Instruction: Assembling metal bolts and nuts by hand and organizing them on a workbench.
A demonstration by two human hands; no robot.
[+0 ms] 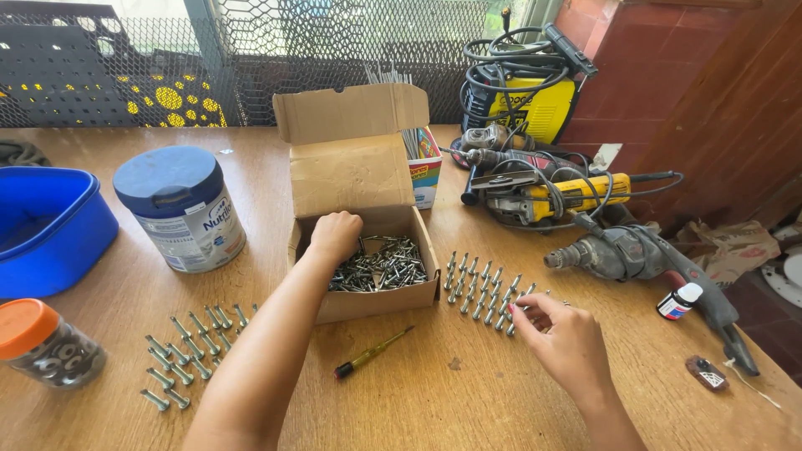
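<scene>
An open cardboard box (380,302) sits mid-table, holding a heap of metal bolts (388,266). My left hand (336,235) reaches into the box's left side, fingers curled down among the bolts. Whether it holds any is hidden. To the right of the box, rows of bolts (480,288) lie lined up on the wooden table (468,392). My right hand (558,338) rests at the near right end of these rows, its fingertips pinching a bolt there. More bolts (188,347) lie in rows to the left of the box.
A small screwdriver (372,353) lies in front of the box. At left stand a blue-lidded tin (184,209), a blue tub (50,225) and an orange-lidded jar (46,344). Power tools (551,196), a drill (635,255), a yellow welder (526,96) and a small bottle (678,301) crowd the right.
</scene>
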